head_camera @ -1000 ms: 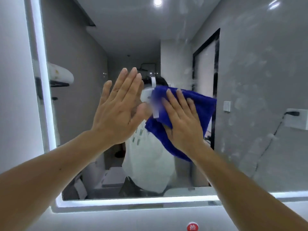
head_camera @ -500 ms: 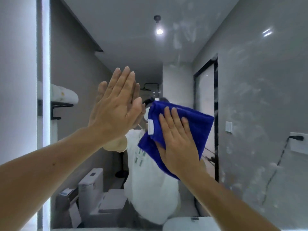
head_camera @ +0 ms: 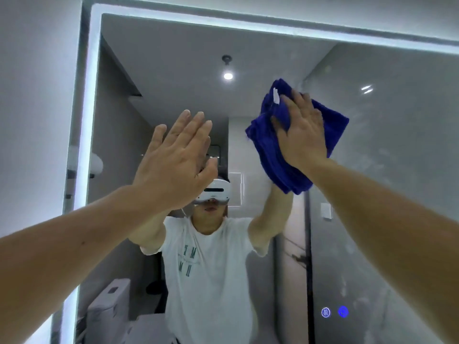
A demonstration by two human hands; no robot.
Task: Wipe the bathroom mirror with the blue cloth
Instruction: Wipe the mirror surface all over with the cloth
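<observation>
my right hand (head_camera: pixel 301 130): fingers (head_camera: pixel 295 100) straight and together, pressing the folded blue cloth (head_camera: pixel 273 155) flat on the upper mirror (head_camera: pixel 397 157). my left hand (head_camera: pixel 173 165): fingers straight, slightly spread, empty, at the glass. step: wiping, partway by my judgement; next, firm strokes over the smears to the right. writing: cloth tag (head_camera: pixel 275 96) unreadable; reflected shirt letters reversed, unclear.

A lit ceiling lamp (head_camera: pixel 228 76), a white toilet (head_camera: pixel 109 307) and a dark door frame (head_camera: pixel 309 244) appear reflected.

A bathroom: a wall mirror (head_camera: pixel 85 120) with a lit edge reflects a white toilet (head_camera: pixel 109 304) and grey walls (head_camera: pixel 409 157).
</observation>
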